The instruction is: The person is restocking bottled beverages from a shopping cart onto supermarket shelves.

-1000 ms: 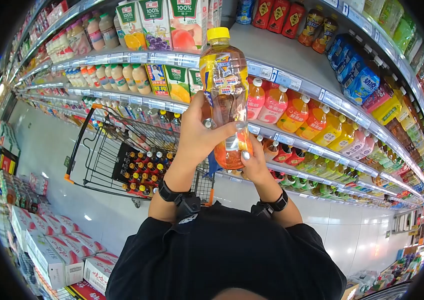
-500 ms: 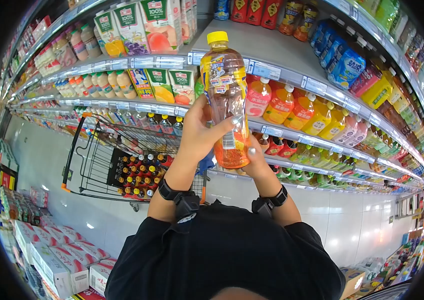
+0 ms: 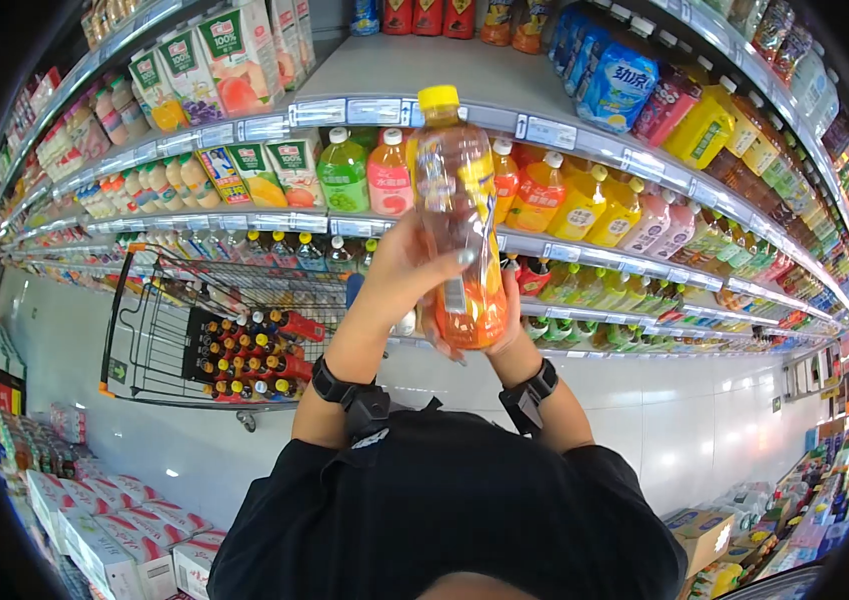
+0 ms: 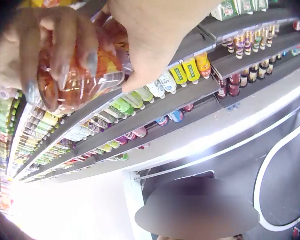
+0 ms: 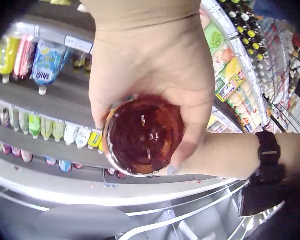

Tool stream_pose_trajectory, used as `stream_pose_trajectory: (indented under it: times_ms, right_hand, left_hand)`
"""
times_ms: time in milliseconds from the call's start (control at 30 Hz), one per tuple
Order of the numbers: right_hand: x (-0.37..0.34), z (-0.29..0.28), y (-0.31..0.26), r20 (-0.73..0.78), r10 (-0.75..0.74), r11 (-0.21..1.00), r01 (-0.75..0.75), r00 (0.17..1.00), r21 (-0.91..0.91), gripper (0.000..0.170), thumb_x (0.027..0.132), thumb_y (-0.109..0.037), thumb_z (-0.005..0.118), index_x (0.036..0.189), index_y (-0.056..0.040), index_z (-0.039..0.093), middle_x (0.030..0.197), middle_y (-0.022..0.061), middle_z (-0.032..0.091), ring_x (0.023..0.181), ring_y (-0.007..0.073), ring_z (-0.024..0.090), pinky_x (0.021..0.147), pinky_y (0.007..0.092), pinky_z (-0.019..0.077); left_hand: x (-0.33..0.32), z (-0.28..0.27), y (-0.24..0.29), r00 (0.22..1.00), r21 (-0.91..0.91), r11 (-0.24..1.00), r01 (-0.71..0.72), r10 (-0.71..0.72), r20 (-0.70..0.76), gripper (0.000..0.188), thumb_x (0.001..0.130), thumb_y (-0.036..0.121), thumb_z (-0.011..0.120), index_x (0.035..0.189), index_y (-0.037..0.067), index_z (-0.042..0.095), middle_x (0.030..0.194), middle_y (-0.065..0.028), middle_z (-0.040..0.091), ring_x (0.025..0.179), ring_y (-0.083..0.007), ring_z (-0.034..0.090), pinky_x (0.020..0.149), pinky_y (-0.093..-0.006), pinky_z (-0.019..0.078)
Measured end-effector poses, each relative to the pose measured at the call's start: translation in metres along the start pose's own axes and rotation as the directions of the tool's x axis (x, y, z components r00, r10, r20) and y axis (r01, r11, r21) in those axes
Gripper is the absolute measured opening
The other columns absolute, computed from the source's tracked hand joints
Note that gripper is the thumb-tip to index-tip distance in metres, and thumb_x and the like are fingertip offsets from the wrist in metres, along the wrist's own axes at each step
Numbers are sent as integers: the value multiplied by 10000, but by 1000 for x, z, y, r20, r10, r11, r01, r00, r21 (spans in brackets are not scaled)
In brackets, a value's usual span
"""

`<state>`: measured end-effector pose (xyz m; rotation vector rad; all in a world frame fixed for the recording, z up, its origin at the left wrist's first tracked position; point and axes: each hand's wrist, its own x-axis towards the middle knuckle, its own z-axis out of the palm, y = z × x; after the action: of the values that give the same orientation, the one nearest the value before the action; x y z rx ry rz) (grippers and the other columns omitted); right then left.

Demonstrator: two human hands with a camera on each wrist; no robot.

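Observation:
A large plastic drink bottle (image 3: 455,190) with a yellow cap and reddish-amber drink stands nearly upright before the shelves in the head view. My left hand (image 3: 405,270) grips its middle, thumb across the front near the label's barcode. Low on the bottle, my right hand (image 3: 511,320) curls round the base, partly hidden behind it. The right wrist view looks onto the round dark-red bottle bottom (image 5: 144,135), with fingers and thumb of that hand on either side. In the left wrist view, right-hand fingers (image 4: 60,50) wrap the bottle's lower end.
Behind the bottle run curved shelves (image 3: 415,75) of juice cartons (image 3: 235,60) and bottled drinks. A shopping cart (image 3: 155,340) stands at left, holding a black crate of several capped bottles (image 3: 255,350). White cartons (image 3: 115,540) are stacked on the floor at lower left.
Shelves and cart have slid left in the head view. The right hand has shifted from the bottle's lower side to around its base; the left hand keeps its grip.

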<state>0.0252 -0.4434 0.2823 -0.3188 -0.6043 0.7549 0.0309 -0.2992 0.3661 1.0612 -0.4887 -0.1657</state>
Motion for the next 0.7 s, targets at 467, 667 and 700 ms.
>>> stream_pose_trajectory:
  times_ms: [467, 667, 700]
  right_hand:
    - [-36, 19, -41, -287, -605, 442, 14, 743, -897, 524, 819, -323, 594, 1168, 36, 437, 1049, 105, 554, 982, 165, 534, 864, 313, 421]
    - [-5, 4, -74, -88, -862, -46, -249, 499, -967, 341, 778, -87, 593, 1074, 26, 468, 893, 95, 600, 795, 118, 572, 674, 250, 465]
    - [4, -6, -81, -4, -881, -107, -209, 472, -972, 338, 743, -95, 622, 1029, 22, 483, 836, 97, 606, 739, 110, 574, 619, 247, 461]
  left_hand:
    - [43, 34, -7, 963, 638, 761, -121, -67, 262, 556, 710, 237, 699, 1132, -29, 453, 1029, -143, 562, 962, -240, 547, 826, -335, 415]
    - [84, 34, -12, 923, 672, 635, -382, 237, 302, 607, 639, 233, 755, 1105, -28, 467, 1038, -160, 566, 988, -267, 555, 851, -342, 417]
    - [93, 33, -10, 908, 710, 567, -418, 276, 314, 609, 635, 232, 757, 1105, -25, 468, 1038, -162, 570, 985, -263, 558, 850, -339, 419]
